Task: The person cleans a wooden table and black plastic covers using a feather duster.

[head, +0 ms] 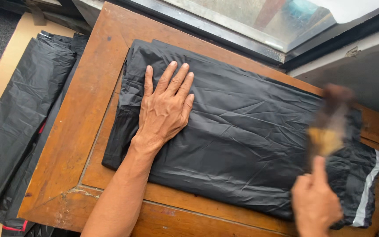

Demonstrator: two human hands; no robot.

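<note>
at the far left a pile of black garments lies on the floor beside the wooden table. on the table a folded black garment lies flat. the left hand rests palm down on its left end, fingers spread, likely pinning the slippery cloth in place. at the near right the right hand is clamped on a blurred brush over the cloth's striped right end.

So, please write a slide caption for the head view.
Left hand pressed flat on folded black cloth on a wooden table; right hand holds a blurred brush.
</note>
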